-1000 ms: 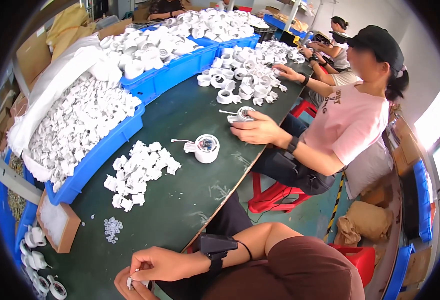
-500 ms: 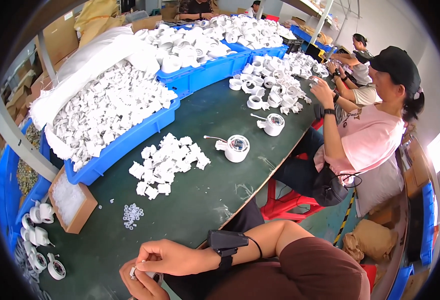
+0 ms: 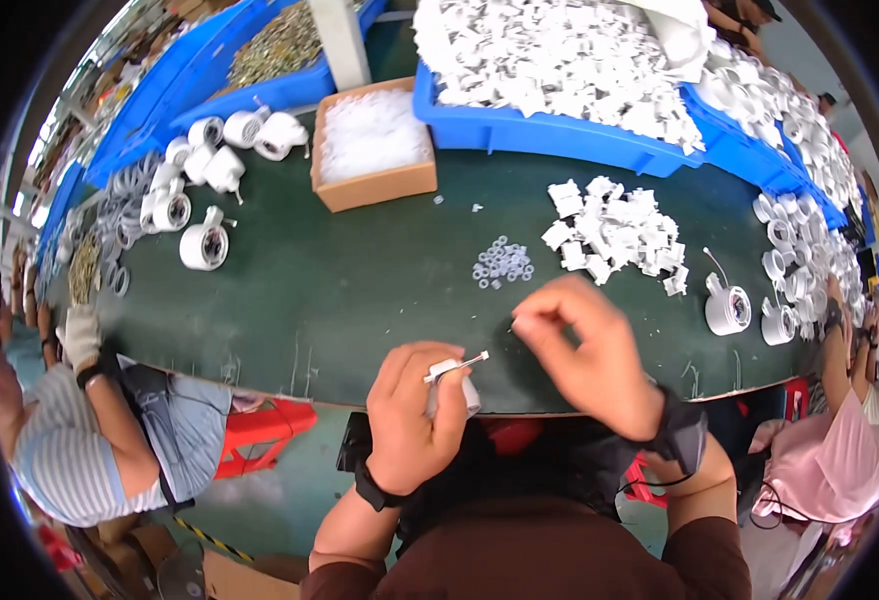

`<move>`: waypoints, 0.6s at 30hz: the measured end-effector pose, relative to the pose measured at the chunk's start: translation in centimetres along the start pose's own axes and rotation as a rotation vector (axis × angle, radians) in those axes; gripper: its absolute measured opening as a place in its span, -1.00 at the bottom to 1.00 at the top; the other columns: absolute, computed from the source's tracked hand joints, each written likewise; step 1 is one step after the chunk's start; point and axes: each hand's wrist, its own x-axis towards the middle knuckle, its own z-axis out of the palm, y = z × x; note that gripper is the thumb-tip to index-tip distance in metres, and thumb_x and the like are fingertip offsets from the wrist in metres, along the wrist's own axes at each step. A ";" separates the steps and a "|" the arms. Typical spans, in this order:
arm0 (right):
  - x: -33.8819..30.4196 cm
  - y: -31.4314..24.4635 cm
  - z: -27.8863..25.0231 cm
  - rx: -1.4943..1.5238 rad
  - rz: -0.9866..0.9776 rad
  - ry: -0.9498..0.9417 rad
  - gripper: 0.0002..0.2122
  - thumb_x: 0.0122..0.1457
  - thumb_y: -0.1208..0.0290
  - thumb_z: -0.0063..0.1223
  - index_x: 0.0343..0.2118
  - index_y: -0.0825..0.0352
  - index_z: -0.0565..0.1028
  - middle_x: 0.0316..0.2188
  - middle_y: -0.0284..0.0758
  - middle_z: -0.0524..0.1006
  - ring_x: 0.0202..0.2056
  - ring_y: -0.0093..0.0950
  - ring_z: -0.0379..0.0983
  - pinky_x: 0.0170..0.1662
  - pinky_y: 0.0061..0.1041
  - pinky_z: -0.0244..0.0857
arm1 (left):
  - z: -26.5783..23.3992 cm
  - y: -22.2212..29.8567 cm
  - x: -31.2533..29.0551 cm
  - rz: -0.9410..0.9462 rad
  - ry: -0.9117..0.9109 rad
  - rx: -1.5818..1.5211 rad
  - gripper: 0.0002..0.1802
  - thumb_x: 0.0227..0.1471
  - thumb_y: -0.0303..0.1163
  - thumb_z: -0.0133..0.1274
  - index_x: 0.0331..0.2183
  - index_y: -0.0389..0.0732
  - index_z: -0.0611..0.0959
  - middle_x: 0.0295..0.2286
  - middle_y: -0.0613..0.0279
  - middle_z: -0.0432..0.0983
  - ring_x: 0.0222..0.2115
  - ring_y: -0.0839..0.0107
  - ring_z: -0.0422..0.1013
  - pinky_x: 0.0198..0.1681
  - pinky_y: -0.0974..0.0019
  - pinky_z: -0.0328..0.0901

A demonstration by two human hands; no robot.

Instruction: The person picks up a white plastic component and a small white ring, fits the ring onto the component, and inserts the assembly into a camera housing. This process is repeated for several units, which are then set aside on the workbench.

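Note:
My left hand [image 3: 410, 415] is closed around a white plastic housing [image 3: 472, 397], mostly hidden by the fingers. From its top sticks a short cable [image 3: 458, 367] ending in a small white connector. My right hand [image 3: 595, 355] is held apart, right of the left one and above the table's near edge. Its thumb and forefinger come together at the tips, slightly blurred; anything between them is too small to name. Just beyond lies a small pile of translucent rings [image 3: 503, 262]. Behind the right hand is a heap of white square plastic pieces [image 3: 620, 232].
A cardboard box [image 3: 380, 190] of clear small parts and a blue bin [image 3: 550, 135] of white pieces stand at the back. Finished-looking round housings [image 3: 205, 245] sit left; another housing [image 3: 728, 308] sits right. Co-workers are at both sides, one wearing a glove [image 3: 82, 337].
The view has swung left, bringing the left co-worker in. My hands, earlier close together, are now apart; the right one is out near the ring pile, and the housing shows in the left.

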 end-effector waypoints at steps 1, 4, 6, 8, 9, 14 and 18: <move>1.0 0.7 -0.5 -0.033 0.013 0.048 -0.97 0.23 0.58 0.18 -0.30 0.39 0.56 -0.39 -0.36 0.54 -0.36 -0.59 0.41 -0.25 -0.57 0.32 | 0.0 -0.1 0.0 0.002 0.002 -0.027 -0.93 0.05 -0.57 0.08 -0.34 -0.30 0.62 -0.31 0.05 0.61 -0.33 0.07 0.49 -0.24 0.17 0.39; 4.4 2.7 -1.7 -0.207 0.013 0.047 -0.94 0.24 0.53 0.18 -0.28 0.39 0.57 -0.39 -0.34 0.55 -0.39 -0.57 0.43 -0.29 -0.58 0.30 | 0.0 -0.6 0.0 0.025 0.018 -0.016 -0.93 0.03 -0.56 0.09 -0.35 -0.28 0.63 -0.31 0.08 0.62 -0.34 0.08 0.50 -0.25 0.18 0.39; 6.8 3.4 -1.2 -0.279 -0.081 0.000 -0.93 0.24 0.51 0.17 -0.27 0.38 0.57 -0.38 -0.32 0.56 -0.38 -0.50 0.46 -0.28 -0.53 0.33 | 0.1 -0.6 -0.1 0.035 0.023 0.009 -0.93 0.03 -0.55 0.10 -0.36 -0.28 0.63 -0.31 0.09 0.62 -0.35 0.09 0.49 -0.26 0.18 0.39; 9.0 4.2 -0.5 -0.359 -0.179 -0.038 -0.92 0.24 0.49 0.16 -0.27 0.38 0.58 -0.37 -0.30 0.57 -0.36 -0.43 0.49 -0.28 -0.49 0.35 | 0.1 -0.3 -0.1 0.016 0.011 -0.001 -0.87 0.14 -0.52 0.01 -0.38 -0.34 0.63 -0.30 0.01 0.61 -0.31 0.12 0.51 -0.19 0.20 0.39; 10.1 4.8 0.0 -0.397 -0.220 -0.055 -0.90 0.24 0.47 0.16 -0.24 0.37 0.58 -0.34 -0.27 0.57 -0.33 -0.35 0.50 -0.25 -0.43 0.37 | 0.3 -0.4 -0.1 0.020 0.012 -0.001 -0.87 0.14 -0.52 0.01 -0.38 -0.34 0.63 -0.30 0.01 0.61 -0.31 0.12 0.51 -0.19 0.20 0.39; 13.0 6.6 4.0 -0.538 -0.298 -0.083 -0.82 0.21 0.41 0.17 -0.14 0.31 0.59 -0.21 -0.20 0.53 -0.20 -0.17 0.50 -0.10 -0.30 0.40 | 0.5 -0.9 -0.3 0.020 0.058 -0.064 -0.96 0.07 -0.54 0.09 -0.37 -0.26 0.62 -0.31 0.08 0.60 -0.36 0.09 0.48 -0.26 0.18 0.39; 14.3 7.3 4.6 -0.560 -0.261 -0.142 -0.85 0.20 0.42 0.18 -0.20 0.32 0.58 -0.29 -0.20 0.49 -0.22 -0.13 0.50 -0.13 -0.26 0.38 | 0.5 -0.8 -0.2 -0.011 0.051 -0.105 -0.95 0.07 -0.54 0.08 -0.36 -0.26 0.62 -0.31 0.08 0.60 -0.36 0.09 0.48 -0.25 0.18 0.39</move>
